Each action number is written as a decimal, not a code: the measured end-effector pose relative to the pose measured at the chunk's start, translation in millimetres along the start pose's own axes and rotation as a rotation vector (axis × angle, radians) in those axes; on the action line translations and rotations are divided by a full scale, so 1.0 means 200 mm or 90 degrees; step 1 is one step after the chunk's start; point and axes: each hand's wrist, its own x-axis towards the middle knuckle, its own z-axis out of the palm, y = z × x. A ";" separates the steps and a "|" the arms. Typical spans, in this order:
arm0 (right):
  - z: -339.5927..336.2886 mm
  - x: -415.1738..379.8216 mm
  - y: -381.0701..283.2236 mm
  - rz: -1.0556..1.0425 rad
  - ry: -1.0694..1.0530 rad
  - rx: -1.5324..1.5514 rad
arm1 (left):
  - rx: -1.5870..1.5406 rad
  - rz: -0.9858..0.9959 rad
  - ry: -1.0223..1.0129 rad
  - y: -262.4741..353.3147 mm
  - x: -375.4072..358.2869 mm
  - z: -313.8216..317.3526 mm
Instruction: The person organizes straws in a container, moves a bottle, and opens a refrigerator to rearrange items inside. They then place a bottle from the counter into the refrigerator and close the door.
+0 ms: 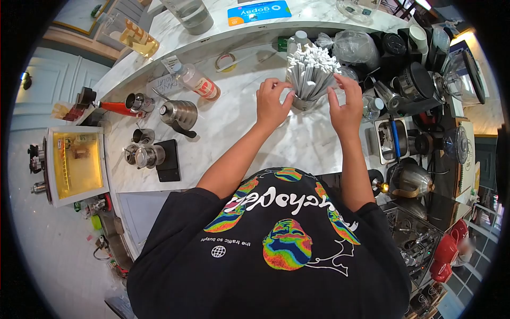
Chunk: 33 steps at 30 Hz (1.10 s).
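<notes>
A tight bunch of thin, paper-wrapped straws [311, 66] with white tips stands upright in a small metal cup [304, 103] on the marble counter. My left hand [273, 103] is at the left side of the bunch, thumb and fingers curved and apart, fingertips right by the straws. On the other side, my right hand [345, 103] is likewise open, its thumb and fingers spread near the straws. A clear bottle with a white cap [300, 40] stands behind the bunch.
To the left are a labelled bottle [199, 82], a gooseneck kettle [179, 114], a black scale [168, 159] and a tape roll [226, 62]. Crowding the right are a metal container with a blue-handled tool [393, 141] and a steel kettle [411, 178]. A blue gopay sign [260, 13] lies on the raised ledge.
</notes>
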 end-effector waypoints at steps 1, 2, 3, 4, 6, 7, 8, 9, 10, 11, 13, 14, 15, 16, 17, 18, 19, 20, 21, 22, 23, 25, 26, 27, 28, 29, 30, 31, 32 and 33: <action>-0.01 -0.01 -0.01 -0.013 0.014 -0.001 | -0.012 -0.009 0.012 -0.02 -0.03 -0.01; -0.01 -0.03 -0.02 -0.009 0.022 -0.002 | -0.016 -0.034 0.003 -0.04 -0.06 -0.02; -0.03 -0.05 -0.04 -0.004 0.029 -0.003 | -0.020 -0.059 -0.005 -0.06 -0.10 -0.05; -0.04 -0.07 -0.05 0.001 0.037 -0.002 | -0.023 -0.084 -0.014 -0.09 -0.13 -0.07; -0.04 -0.13 -0.10 0.027 0.039 0.006 | -0.010 -0.097 -0.016 -0.16 -0.22 -0.11; -0.04 -0.16 -0.12 0.041 0.040 0.010 | -0.004 -0.104 -0.017 -0.19 -0.25 -0.13; -0.03 -0.20 -0.13 0.042 0.027 0.022 | 0.003 -0.115 -0.015 -0.21 -0.29 -0.16; -0.01 -0.24 -0.14 0.045 0.012 0.033 | 0.008 -0.121 -0.013 -0.24 -0.32 -0.18; 0.01 -0.28 -0.14 0.047 -0.003 0.045 | 0.012 -0.128 -0.012 -0.28 -0.36 -0.20; 0.04 -0.31 -0.15 0.053 -0.020 0.058 | 0.017 -0.136 -0.010 -0.32 -0.39 -0.22; 0.12 -0.38 -0.15 0.064 -0.056 0.087 | 0.016 -0.167 -0.003 -0.36 -0.41 -0.27; 0.15 -0.41 -0.15 0.074 -0.084 0.097 | 0.016 -0.184 0.001 -0.38 -0.42 -0.29; 0.18 -0.41 -0.16 0.090 -0.110 0.109 | 0.042 -0.196 0.005 -0.39 -0.42 -0.32; 0.23 -0.41 -0.16 0.107 -0.136 0.120 | 0.069 -0.208 0.008 -0.42 -0.41 -0.34; 0.27 -0.42 -0.17 0.126 -0.165 0.132 | 0.096 -0.223 0.010 -0.44 -0.41 -0.36; 0.34 -0.42 -0.15 0.147 -0.184 0.142 | 0.107 -0.237 0.013 -0.47 -0.39 -0.37; 0.40 -0.40 -0.14 0.173 -0.196 0.140 | 0.117 -0.249 0.018 -0.50 -0.36 -0.38; 0.47 -0.38 -0.14 0.199 -0.207 0.136 | 0.127 -0.261 0.022 -0.52 -0.33 -0.38; 0.54 -0.36 -0.13 0.225 -0.218 0.131 | 0.126 -0.271 0.016 -0.54 -0.30 -0.38; 0.62 -0.35 -0.10 0.226 -0.230 0.114 | 0.125 -0.280 0.009 -0.56 -0.26 -0.37; 0.70 -0.34 -0.08 0.231 -0.231 0.110 | 0.123 -0.288 0.003 -0.57 -0.23 -0.37; 0.84 -0.29 -0.06 0.241 -0.231 0.101 | 0.103 -0.278 -0.033 -0.57 -0.17 -0.36; 0.89 -0.28 -0.05 0.258 -0.243 0.118 | 0.092 -0.273 -0.052 -0.57 -0.13 -0.35; 0.94 -0.26 -0.03 0.270 -0.234 0.110 | 0.102 -0.254 -0.054 -0.58 -0.09 -0.34; 0.99 -0.24 -0.02 0.281 -0.227 0.102 | 0.112 -0.236 -0.055 -0.59 -0.05 -0.32; 1.04 -0.23 0.01 0.292 -0.220 0.093 | 0.122 -0.218 -0.056 -0.60 -0.02 -0.30; 1.06 -0.19 0.00 0.314 -0.224 0.099 | 0.115 -0.232 -0.056 -0.62 0.03 -0.28; 1.08 -0.15 -0.01 0.335 -0.228 0.105 | 0.131 -0.222 -0.039 -0.67 0.07 -0.26; 1.10 -0.12 -0.01 0.357 -0.233 0.111 | 0.147 -0.213 -0.021 -0.71 0.12 -0.23; 1.12 -0.11 0.01 0.352 -0.231 0.107 | 0.163 -0.204 -0.005 -0.73 0.17 -0.22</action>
